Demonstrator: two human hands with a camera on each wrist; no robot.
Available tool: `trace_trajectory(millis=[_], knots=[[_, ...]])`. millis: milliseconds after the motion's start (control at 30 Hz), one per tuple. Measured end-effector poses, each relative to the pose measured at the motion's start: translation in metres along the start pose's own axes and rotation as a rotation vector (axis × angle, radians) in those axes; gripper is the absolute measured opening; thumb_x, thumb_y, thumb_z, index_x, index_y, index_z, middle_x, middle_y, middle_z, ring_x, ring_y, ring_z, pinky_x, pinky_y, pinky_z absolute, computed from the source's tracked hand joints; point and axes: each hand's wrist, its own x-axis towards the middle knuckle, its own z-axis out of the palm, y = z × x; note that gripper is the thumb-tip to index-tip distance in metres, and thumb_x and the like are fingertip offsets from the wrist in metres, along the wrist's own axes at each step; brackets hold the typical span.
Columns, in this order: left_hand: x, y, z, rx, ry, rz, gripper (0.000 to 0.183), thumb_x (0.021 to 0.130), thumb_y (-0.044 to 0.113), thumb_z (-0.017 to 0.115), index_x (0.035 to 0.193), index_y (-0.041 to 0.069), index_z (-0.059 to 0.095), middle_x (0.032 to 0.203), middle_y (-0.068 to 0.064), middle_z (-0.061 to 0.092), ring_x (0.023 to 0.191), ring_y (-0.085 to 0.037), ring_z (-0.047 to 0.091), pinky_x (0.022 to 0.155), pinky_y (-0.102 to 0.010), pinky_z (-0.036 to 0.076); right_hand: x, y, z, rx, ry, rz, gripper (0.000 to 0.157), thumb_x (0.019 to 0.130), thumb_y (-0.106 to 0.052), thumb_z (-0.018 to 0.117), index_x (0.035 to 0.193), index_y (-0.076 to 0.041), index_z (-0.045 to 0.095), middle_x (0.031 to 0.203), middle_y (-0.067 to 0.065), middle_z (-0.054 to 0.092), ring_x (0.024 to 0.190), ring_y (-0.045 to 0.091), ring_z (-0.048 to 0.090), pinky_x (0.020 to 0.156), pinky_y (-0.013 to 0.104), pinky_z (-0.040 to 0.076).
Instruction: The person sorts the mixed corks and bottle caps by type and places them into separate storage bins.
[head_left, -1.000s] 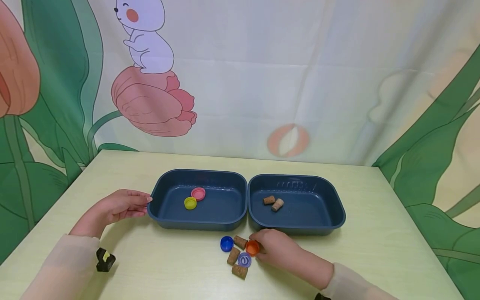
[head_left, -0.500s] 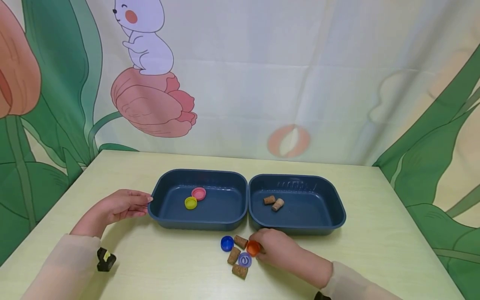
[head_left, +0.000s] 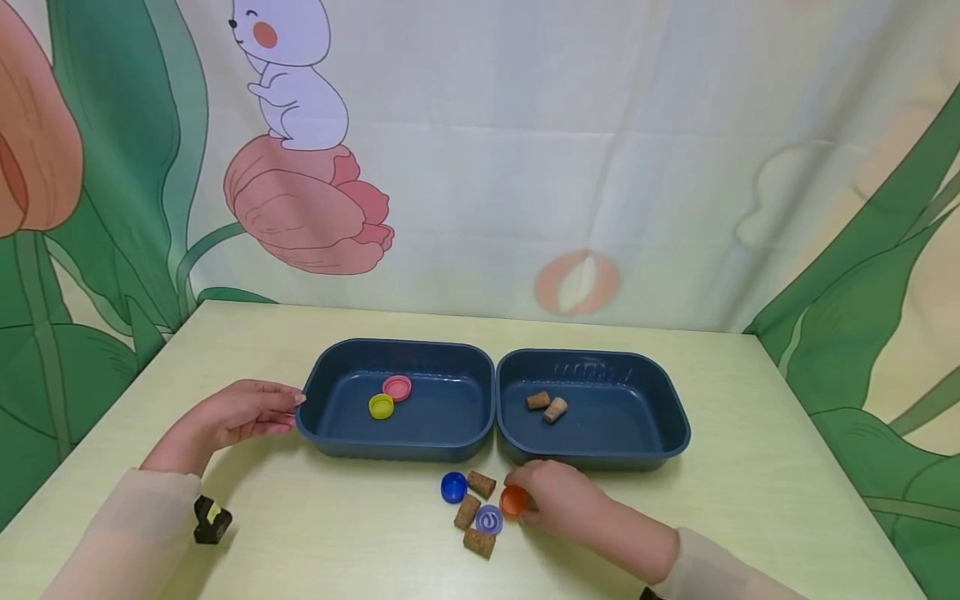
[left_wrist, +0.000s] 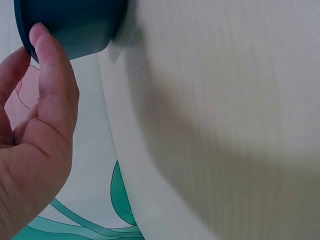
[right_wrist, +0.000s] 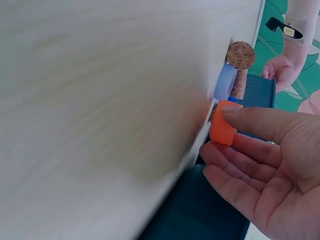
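My right hand (head_left: 562, 500) pinches an orange bottle cap (head_left: 513, 502) between thumb and fingers; the right wrist view has the thumb on the cap (right_wrist: 223, 123). Left of it lie a blue cap (head_left: 453, 487), a purple cap (head_left: 490, 520) and three corks, one of them the cork (head_left: 479, 543) nearest the front. My left hand (head_left: 251, 410) holds the left end of a dark blue tray (head_left: 405, 451), its thumb and fingers at the rim in the left wrist view. Inside that tray sit a pink cap (head_left: 397, 387) and a yellow cap (head_left: 381, 407).
A second dark blue tray (head_left: 630, 425) stands right beside the first, with two corks (head_left: 555, 410) in it. Both trays rest on a pale wooden table (head_left: 337, 533). Behind the table hangs a printed curtain (head_left: 480, 183) with flowers and a white animal.
My right hand has drawn the orange cap slightly to the right, away from the nearby corks and purple cap. The left hand and both trays stay where they were.
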Motion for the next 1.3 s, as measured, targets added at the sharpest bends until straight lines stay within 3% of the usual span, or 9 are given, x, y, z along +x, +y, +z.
trace_trajectory(millis=[267, 433, 667, 867, 1033, 1300], knots=[[-0.001, -0.002, 0.0, -0.019, -0.01, 0.008, 0.027, 0.105, 0.017, 0.057, 0.123, -0.003, 0.062, 0.085, 0.007, 0.075, 0.078, -0.006, 0.072, 0.077, -0.019, 0.062, -0.009, -0.003, -0.015, 0.037, -0.012, 0.012, 0.028, 0.083, -0.012, 0.085, 0.107, -0.004, 0.074, 0.1, 0.004, 0.077, 0.086, 0.015, 0.067, 0.081, 0.029, 0.06], [-0.002, -0.002, -0.001, -0.011, -0.01, 0.013, 0.029, 0.106, 0.017, 0.057, 0.125, -0.005, 0.061, 0.085, 0.007, 0.074, 0.078, -0.006, 0.072, 0.077, -0.019, 0.062, -0.01, -0.001, -0.029, 0.067, -0.012, 0.013, 0.029, 0.082, -0.007, 0.083, 0.109, -0.004, 0.074, 0.103, 0.004, 0.077, 0.086, 0.016, 0.067, 0.077, 0.027, 0.058], [-0.001, -0.001, -0.001, -0.01, -0.012, 0.014, 0.033, 0.105, 0.017, 0.058, 0.127, -0.007, 0.059, 0.084, 0.007, 0.074, 0.077, -0.005, 0.072, 0.078, -0.02, 0.063, -0.004, 0.002, -0.046, 0.125, -0.005, -0.039, 0.027, 0.083, -0.005, 0.08, 0.11, -0.007, 0.074, 0.101, 0.002, 0.076, 0.076, 0.007, 0.058, 0.069, 0.018, 0.052], [-0.002, 0.0, 0.0, -0.005, -0.01, 0.016, 0.032, 0.105, 0.018, 0.058, 0.126, -0.006, 0.06, 0.084, 0.007, 0.074, 0.077, -0.005, 0.071, 0.078, -0.019, 0.062, 0.0, 0.002, -0.061, 0.105, 0.001, -0.087, 0.025, 0.084, -0.003, 0.079, 0.108, -0.008, 0.074, 0.098, 0.001, 0.075, 0.071, 0.003, 0.051, 0.066, 0.015, 0.046], [-0.002, 0.002, 0.001, -0.003, -0.006, 0.015, 0.031, 0.106, 0.017, 0.057, 0.127, -0.006, 0.059, 0.084, 0.008, 0.074, 0.077, -0.005, 0.071, 0.077, -0.019, 0.062, 0.006, 0.002, -0.07, 0.106, 0.002, -0.063, 0.026, 0.085, -0.007, 0.081, 0.11, -0.007, 0.075, 0.101, 0.003, 0.077, 0.07, 0.003, 0.054, 0.074, 0.018, 0.048], [0.001, 0.0, 0.0, -0.03, -0.012, 0.018, 0.026, 0.106, 0.015, 0.056, 0.124, -0.002, 0.061, 0.082, 0.008, 0.074, 0.075, -0.005, 0.07, 0.075, -0.019, 0.062, 0.023, 0.007, -0.087, 0.166, -0.029, -0.031, 0.027, 0.086, -0.013, 0.081, 0.112, -0.006, 0.074, 0.099, 0.002, 0.075, 0.072, 0.002, 0.058, 0.068, 0.014, 0.051]])
